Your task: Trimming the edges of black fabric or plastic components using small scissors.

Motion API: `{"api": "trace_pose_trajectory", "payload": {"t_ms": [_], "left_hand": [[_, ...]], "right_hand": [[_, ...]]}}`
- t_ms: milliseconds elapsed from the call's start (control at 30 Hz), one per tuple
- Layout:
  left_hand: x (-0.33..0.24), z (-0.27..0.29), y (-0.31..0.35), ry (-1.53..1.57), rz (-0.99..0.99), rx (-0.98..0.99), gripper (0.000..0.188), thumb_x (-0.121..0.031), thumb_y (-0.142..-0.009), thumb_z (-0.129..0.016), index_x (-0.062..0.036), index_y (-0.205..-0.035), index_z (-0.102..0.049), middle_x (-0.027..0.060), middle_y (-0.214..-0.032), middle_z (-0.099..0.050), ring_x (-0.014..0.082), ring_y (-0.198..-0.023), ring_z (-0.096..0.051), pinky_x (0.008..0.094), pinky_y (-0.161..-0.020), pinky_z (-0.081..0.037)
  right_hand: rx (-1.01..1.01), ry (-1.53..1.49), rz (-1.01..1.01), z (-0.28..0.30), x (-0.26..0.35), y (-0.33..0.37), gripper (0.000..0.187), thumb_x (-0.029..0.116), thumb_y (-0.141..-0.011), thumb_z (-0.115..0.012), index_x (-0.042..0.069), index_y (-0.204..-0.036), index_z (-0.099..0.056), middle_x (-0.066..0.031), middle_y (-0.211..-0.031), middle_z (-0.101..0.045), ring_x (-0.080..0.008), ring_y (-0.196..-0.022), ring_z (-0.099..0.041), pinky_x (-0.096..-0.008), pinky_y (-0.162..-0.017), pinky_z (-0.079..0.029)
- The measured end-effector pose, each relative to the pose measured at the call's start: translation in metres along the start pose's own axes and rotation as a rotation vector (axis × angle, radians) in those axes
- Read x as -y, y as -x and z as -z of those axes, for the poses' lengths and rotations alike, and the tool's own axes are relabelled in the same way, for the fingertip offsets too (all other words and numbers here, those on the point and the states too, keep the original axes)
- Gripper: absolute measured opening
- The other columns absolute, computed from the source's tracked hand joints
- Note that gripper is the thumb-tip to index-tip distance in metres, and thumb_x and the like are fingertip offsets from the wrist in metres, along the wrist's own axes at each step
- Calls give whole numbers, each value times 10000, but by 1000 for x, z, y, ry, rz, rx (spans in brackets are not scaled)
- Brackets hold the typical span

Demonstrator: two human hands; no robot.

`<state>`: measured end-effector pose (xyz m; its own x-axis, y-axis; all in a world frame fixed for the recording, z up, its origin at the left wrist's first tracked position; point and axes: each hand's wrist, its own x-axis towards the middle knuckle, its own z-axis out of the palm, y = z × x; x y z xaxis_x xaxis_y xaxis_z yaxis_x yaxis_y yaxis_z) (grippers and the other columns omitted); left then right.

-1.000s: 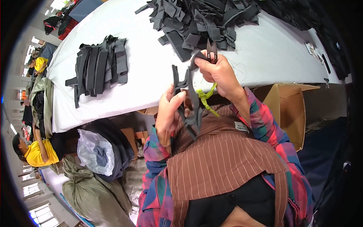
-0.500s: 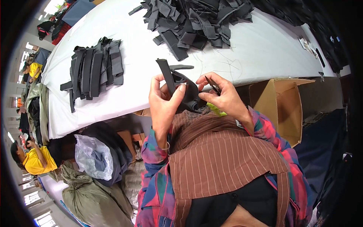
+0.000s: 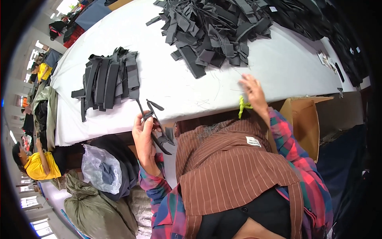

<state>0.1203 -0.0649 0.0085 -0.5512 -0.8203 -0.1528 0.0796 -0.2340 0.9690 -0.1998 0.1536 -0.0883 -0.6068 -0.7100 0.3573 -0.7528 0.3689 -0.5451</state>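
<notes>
My left hand (image 3: 145, 137) is at the table's near edge, fingers and thumb closed on a dark grey fabric strip (image 3: 164, 140), which hangs in folded, looped lengths. Out to the right, my right hand (image 3: 254, 95) is over the near edge below the big pile, its fingertips smeared by motion. A yellow-green ribbon (image 3: 242, 106) dangles from this hand; the thread snips it held a moment before are hidden now. To the far left lies a neater stack of grey strips (image 3: 109, 81). A loose heap of grey strips (image 3: 211, 36) covers the table's far middle.
Loose threads lie on the white table (image 3: 179, 93). An open cardboard box (image 3: 304, 127) stands under the table's right side. Bags, one clear plastic (image 3: 101, 169) and one olive (image 3: 95, 207), sit at lower left. Black fabric (image 3: 310, 20) piles at far right. People in yellow are at left.
My hands have parted. The left has moved left and nearer with the fabric strip; the right has let go of the strip and swung right, carrying the ribbon.
</notes>
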Motion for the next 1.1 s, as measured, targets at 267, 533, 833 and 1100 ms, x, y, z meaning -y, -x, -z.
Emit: {"api": "trace_pose_trajectory", "payload": {"t_ms": [267,533,833,1100], "left_hand": [[-56,25,-43,-386,-320,-170,490,-43,-865,-649,49,-1297,-436,5,-871,-584,57,-744,-510,186,-641,-403],[-159,130,-219,-1285,-801,-595,528,-258,-882,-628,60,-1278,-482,239,-1083,-602,329,-978,-592,404,-868,-456],[-98,209,-345,-1818,-203,-519,641,-449,-875,-561,38,-1283,-487,290,-1263,-513,428,-1173,-500,478,-1015,-373],[-68,-171,-249,-433,-77,572,354,-300,-962,-552,33,-1050,-635,57,-663,-620,80,-611,-582,227,-574,-462]], "right_hand": [[1127,-894,216,-53,150,11,255,223,-982,-495,43,-1129,-602,-115,-1013,-655,-206,-934,-621,-308,-865,-475],[863,-1088,-369,-15,116,-21,307,213,-1014,-430,-21,-1159,-567,-97,-1017,-644,-120,-800,-601,-258,-756,-489],[495,-945,-577,21,114,-35,291,204,-1002,-414,18,-1118,-605,-20,-866,-653,-44,-613,-522,-203,-586,-434],[161,-850,-530,32,106,-25,277,208,-994,-425,-2,-1033,-602,0,-792,-623,-80,-802,-510,-271,-821,-408]]}}
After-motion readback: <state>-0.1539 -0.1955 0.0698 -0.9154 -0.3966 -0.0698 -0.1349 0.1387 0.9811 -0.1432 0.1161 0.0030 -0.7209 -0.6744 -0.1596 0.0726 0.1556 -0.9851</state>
